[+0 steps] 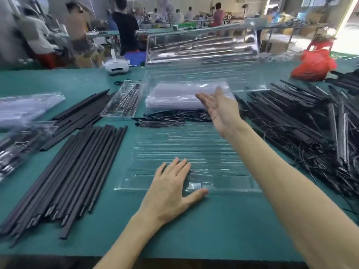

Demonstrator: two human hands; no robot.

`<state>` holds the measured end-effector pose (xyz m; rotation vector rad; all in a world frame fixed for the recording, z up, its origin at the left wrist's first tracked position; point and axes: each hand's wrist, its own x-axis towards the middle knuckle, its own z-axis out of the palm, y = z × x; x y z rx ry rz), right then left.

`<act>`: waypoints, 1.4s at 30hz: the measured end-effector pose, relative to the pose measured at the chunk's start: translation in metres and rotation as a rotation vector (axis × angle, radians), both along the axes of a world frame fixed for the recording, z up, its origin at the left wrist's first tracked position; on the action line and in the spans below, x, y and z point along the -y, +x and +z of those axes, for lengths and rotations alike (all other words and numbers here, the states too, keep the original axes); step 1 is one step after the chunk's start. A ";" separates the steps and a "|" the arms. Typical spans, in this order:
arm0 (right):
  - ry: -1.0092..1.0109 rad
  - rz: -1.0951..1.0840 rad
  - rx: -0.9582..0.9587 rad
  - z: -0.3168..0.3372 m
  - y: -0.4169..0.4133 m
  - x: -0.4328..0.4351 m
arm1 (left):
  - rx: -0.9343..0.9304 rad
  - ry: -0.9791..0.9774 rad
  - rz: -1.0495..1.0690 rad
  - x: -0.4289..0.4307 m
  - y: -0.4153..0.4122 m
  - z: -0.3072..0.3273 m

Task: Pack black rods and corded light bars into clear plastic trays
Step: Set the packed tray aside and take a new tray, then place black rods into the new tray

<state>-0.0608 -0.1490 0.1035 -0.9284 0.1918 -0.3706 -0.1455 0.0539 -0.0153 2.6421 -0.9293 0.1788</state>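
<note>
Empty clear tray lies flat at the near centre of the green table, long axis left-right. Left hand is flat on its near edge, fingers straight. Right hand is raised, palm up, fingers spread, holding nothing, over the tray stack. Small black parts lie between stack and tray. Filled tray sits far left of the stack.

Black rods lie left of the tray, running near-left to far-right. Corded light bars are heaped on the right. Blurred clear tray beyond the stack; can't tell what supports it. Red bag far right. Workshop, with people at benches behind.
</note>
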 end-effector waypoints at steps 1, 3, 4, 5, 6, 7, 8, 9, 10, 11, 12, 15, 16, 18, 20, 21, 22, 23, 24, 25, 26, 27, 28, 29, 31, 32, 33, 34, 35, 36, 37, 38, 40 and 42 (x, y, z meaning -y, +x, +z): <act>-0.049 0.039 -0.038 0.000 0.010 -0.003 | 0.000 0.000 0.000 0.000 0.000 0.000; -0.239 0.115 -0.155 -0.011 0.018 -0.012 | 0.000 -0.011 0.002 0.000 0.001 0.000; -0.301 0.152 -0.187 -0.022 0.019 -0.017 | -0.002 -0.017 0.004 0.000 0.002 0.001; -0.314 0.179 -0.193 -0.034 0.018 -0.022 | 0.000 -0.019 0.008 0.000 0.003 0.001; -0.300 0.198 -0.183 -0.047 0.016 -0.026 | 0.007 -0.018 0.010 0.000 0.003 0.001; -0.298 0.205 -0.174 -0.060 0.013 -0.028 | 0.016 -0.015 0.010 0.001 0.004 0.001; -0.319 0.204 -0.173 -0.070 0.009 -0.030 | 0.023 -0.013 0.007 0.001 0.004 0.001; -0.352 0.202 -0.176 -0.078 0.004 -0.030 | 0.026 -0.011 0.004 0.001 0.004 0.002; -0.390 0.198 -0.178 -0.085 -0.002 -0.029 | 0.026 -0.009 0.004 0.001 0.004 0.002; -0.437 0.190 -0.178 -0.090 -0.008 -0.028 | 0.024 -0.008 0.004 0.001 0.004 0.002; -0.493 0.180 -0.178 -0.093 -0.014 -0.026 | 0.024 -0.008 0.005 0.001 0.004 0.002; -0.751 0.135 -0.170 -0.095 -0.037 -0.022 | 0.026 -0.007 0.009 0.001 0.003 0.003; -0.872 0.113 -0.154 -0.095 -0.046 -0.021 | 0.027 -0.007 0.009 0.001 0.003 0.003; -1.123 0.068 -0.112 -0.095 -0.065 -0.018 | 0.028 -0.007 0.008 0.002 0.003 0.003; -1.359 0.050 -0.069 -0.098 -0.084 -0.013 | 0.026 -0.006 0.005 0.003 0.004 0.004; -1.468 0.068 -0.053 -0.100 -0.092 -0.012 | 0.024 -0.008 0.005 0.002 0.004 0.004; -1.572 0.095 -0.047 -0.103 -0.098 -0.012 | 0.022 -0.005 0.006 0.002 0.004 0.004; -1.656 0.114 -0.054 -0.107 -0.102 -0.013 | 0.020 0.003 0.004 0.002 0.003 0.004; -1.707 0.114 -0.071 -0.110 -0.106 -0.014 | 0.014 0.013 -0.001 0.002 0.002 0.004; -1.725 0.102 -0.093 -0.111 -0.109 -0.015 | 0.003 0.020 -0.009 0.001 0.001 0.005; -1.725 0.085 -0.114 -0.112 -0.110 -0.017 | -0.014 0.022 -0.019 0.001 0.000 0.006; -1.720 0.069 -0.131 -0.113 -0.112 -0.018 | -0.040 0.007 -0.026 0.000 -0.001 0.008; -1.716 0.056 -0.145 -0.113 -0.113 -0.019 | -0.081 -0.039 -0.030 -0.001 -0.001 0.010; -1.718 0.048 -0.152 -0.113 -0.114 -0.020 | -0.129 -0.125 -0.025 -0.002 0.000 0.013; -1.733 0.038 -0.152 -0.114 -0.116 -0.021 | -0.182 -0.339 0.002 -0.006 0.002 0.017; -1.744 0.035 -0.150 -0.114 -0.117 -0.020 | -0.174 -0.397 0.037 -0.009 0.003 0.020; -1.752 0.031 -0.146 -0.115 -0.118 -0.020 | -0.151 -0.416 0.087 -0.012 0.005 0.022; -1.756 0.027 -0.143 -0.115 -0.118 -0.020 | -0.115 -0.420 0.148 -0.018 0.008 0.025; -1.758 0.023 -0.139 -0.115 -0.119 -0.021 | -0.071 -0.416 0.220 -0.025 0.013 0.027; -1.761 0.018 -0.134 -0.116 -0.120 -0.021 | -0.023 -0.394 0.299 -0.034 0.019 0.029; -1.767 0.011 -0.128 -0.116 -0.121 -0.022 | 0.023 -0.344 0.382 -0.045 0.026 0.032; -1.774 0.006 -0.121 -0.117 -0.122 -0.022 | 0.056 -0.261 0.472 -0.056 0.034 0.035; -1.782 0.005 -0.118 -0.117 -0.123 -0.024 | 0.075 -0.050 0.650 -0.077 0.049 0.040; -1.792 0.004 -0.122 -0.117 -0.124 -0.026 | 0.059 0.091 0.764 -0.094 0.057 0.042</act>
